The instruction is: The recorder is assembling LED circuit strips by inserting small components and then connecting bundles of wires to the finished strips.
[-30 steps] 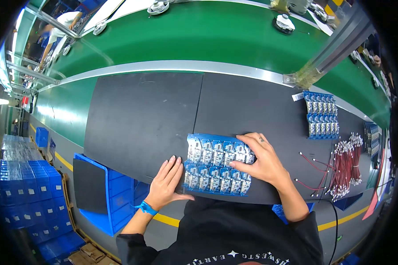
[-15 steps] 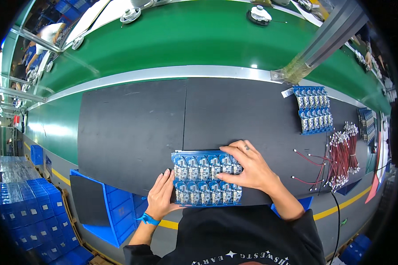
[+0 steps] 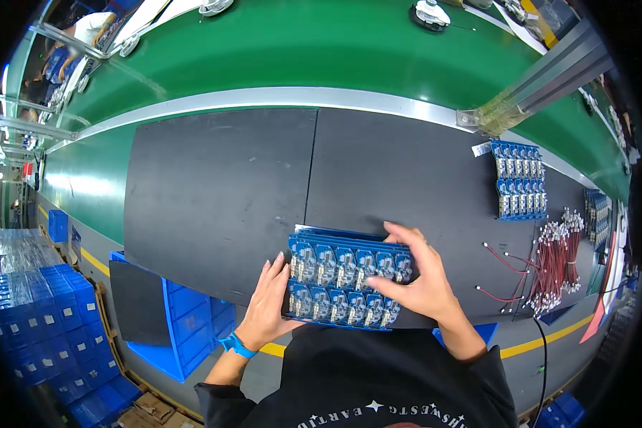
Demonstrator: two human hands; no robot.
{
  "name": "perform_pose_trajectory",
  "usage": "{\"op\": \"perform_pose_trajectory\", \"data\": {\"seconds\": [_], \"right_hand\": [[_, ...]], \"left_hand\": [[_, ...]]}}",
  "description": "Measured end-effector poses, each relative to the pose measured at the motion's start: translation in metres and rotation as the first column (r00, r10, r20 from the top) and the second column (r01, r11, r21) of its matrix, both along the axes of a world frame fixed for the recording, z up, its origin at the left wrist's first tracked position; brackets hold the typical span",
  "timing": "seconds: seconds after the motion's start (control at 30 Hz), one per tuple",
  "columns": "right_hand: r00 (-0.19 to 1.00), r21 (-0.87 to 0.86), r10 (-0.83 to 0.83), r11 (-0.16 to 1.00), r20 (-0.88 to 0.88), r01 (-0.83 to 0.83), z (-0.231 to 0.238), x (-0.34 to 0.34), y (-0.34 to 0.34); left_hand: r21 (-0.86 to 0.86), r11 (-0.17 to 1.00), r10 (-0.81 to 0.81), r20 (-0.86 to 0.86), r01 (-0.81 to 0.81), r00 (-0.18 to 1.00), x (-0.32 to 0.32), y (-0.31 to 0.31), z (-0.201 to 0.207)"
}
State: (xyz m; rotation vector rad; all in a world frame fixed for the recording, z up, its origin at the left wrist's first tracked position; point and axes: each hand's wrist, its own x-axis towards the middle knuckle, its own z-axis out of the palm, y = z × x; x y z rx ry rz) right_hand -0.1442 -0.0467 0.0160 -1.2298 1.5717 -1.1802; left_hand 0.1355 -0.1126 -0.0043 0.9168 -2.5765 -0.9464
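A stack of blue circuit board panels (image 3: 346, 282), each made up of several small boards with pale components, is between my hands at the near edge of the black work surface. My left hand (image 3: 267, 303), with a blue band at its wrist, holds the stack's left side, its fingers straight along that edge and its thumb low at the near corner. My right hand (image 3: 428, 278) grips the far right corner, thumb over the top panel and fingers at the back edge. Several layered edges show along the stack's far side.
Another blue panel stack (image 3: 521, 178) lies at the far right, and more panels (image 3: 596, 214) stand beyond it. Red cables with white connectors (image 3: 553, 260) are bundled nearby. A metal post (image 3: 542, 75) rises behind. Blue crates (image 3: 185, 321) stand below left; a green conveyor (image 3: 299, 50) runs across the back.
The stack has tilted and turned slightly clockwise, and its layered far edges show more. Both hands have stayed on it, my right hand shifting with the corner. The whole view has moved a little.
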Motion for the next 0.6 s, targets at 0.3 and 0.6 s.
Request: {"op": "perform_pose_trajectory", "data": {"seconds": [0.3,0.6], "right_hand": [[0.849,0.21,-0.227,0.967,0.476,0.141,0.014,-0.008,-0.012],[0.847,0.114,-0.166,0.986,0.505,0.125,-0.023,-0.042,-0.156]], "left_hand": [[0.117,0.992,-0.029,-0.168,0.049,0.985,0.002,-0.009,0.021],[0.074,0.988,0.145,-0.147,-0.135,0.978,-0.048,-0.13,0.011]]}}
